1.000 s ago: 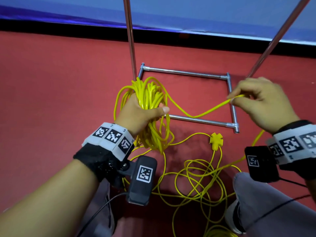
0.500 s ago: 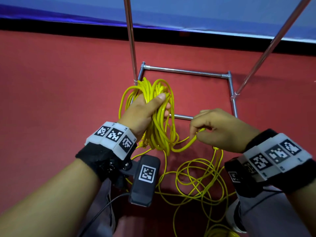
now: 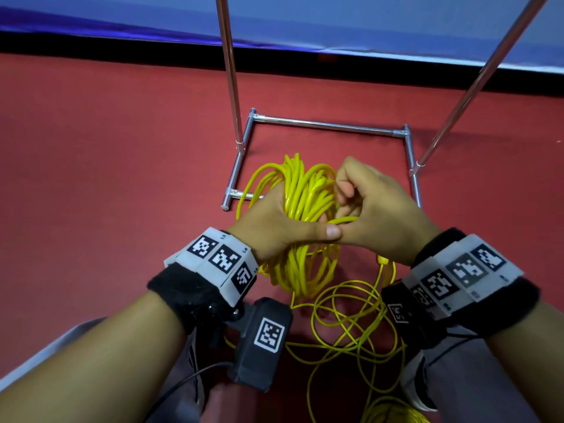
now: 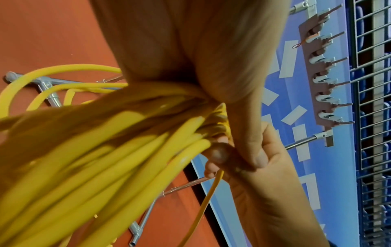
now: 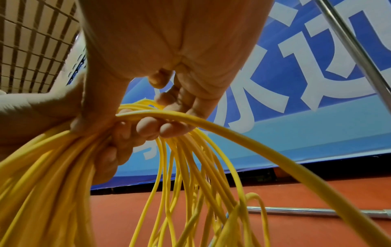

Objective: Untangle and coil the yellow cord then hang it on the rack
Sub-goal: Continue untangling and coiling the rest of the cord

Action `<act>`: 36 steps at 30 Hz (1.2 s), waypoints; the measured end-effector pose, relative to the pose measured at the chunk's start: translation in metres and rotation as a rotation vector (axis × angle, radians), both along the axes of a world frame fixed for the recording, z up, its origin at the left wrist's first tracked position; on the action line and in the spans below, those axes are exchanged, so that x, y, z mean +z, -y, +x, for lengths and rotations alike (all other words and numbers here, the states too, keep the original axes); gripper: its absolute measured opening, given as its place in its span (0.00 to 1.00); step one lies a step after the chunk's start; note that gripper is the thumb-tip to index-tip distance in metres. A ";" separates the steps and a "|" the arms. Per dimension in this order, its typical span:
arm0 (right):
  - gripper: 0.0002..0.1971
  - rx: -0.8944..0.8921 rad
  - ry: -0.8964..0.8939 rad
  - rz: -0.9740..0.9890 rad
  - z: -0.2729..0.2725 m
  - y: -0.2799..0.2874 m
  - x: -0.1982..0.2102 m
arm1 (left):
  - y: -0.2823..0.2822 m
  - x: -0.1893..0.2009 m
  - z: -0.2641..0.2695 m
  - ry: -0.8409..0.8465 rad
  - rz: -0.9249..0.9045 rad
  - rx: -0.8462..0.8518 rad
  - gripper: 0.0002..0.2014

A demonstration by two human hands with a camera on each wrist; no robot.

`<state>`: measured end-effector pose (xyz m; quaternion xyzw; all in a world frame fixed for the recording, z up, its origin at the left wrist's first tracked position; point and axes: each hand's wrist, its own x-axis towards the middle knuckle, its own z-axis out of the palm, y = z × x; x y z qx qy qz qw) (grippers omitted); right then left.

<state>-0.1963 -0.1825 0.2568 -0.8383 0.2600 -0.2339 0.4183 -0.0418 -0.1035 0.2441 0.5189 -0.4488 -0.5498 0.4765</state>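
Observation:
My left hand (image 3: pixel 283 227) grips a thick bundle of yellow cord loops (image 3: pixel 305 193), the coil (image 4: pixel 118 150) filling the left wrist view. My right hand (image 3: pixel 372 209) is pressed against the left one and pinches a single strand of the cord (image 3: pixel 345 220), which arches away from the fingers (image 5: pixel 160 128) in the right wrist view (image 5: pixel 243 133). Loose tangled cord (image 3: pixel 351 319) lies on the red floor below, with a yellow plug (image 3: pixel 382 260) partly hidden by my right wrist. The rack's hook board (image 4: pixel 321 75) shows in the left wrist view.
The rack's metal base frame (image 3: pixel 329 126) lies on the red floor (image 3: pixel 106 178) just beyond my hands, with two upright poles (image 3: pixel 227 71) rising from it. A blue banner (image 3: pixel 335 22) runs along the back. My grey trouser legs (image 3: pixel 476 380) are at the bottom.
My right hand has swung in from the right, carrying its strand to the coil, and now meets the left hand. The left hand's thumb has closed over the bundle again.

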 end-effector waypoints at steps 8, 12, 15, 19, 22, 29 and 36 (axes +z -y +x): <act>0.24 -0.001 0.035 -0.057 -0.002 -0.004 0.008 | 0.000 0.002 0.002 -0.012 0.031 -0.082 0.27; 0.23 0.005 -0.045 -0.047 -0.003 -0.003 0.005 | -0.002 0.005 0.006 -0.016 0.056 -0.124 0.16; 0.24 0.009 -0.111 0.102 -0.012 0.006 -0.001 | -0.001 0.005 0.008 0.020 0.051 -0.063 0.14; 0.14 0.025 -0.145 0.290 -0.033 0.025 -0.009 | 0.001 0.001 0.015 0.025 0.078 0.080 0.20; 0.08 0.010 -0.156 0.252 -0.035 0.029 -0.009 | 0.001 0.000 0.018 0.036 0.093 0.127 0.28; 0.12 -0.002 -0.020 0.207 -0.012 0.021 -0.003 | 0.001 0.000 0.013 0.025 0.111 0.049 0.16; 0.08 -0.097 0.046 0.161 -0.002 0.016 -0.003 | -0.001 0.005 0.002 -0.036 0.123 -0.050 0.06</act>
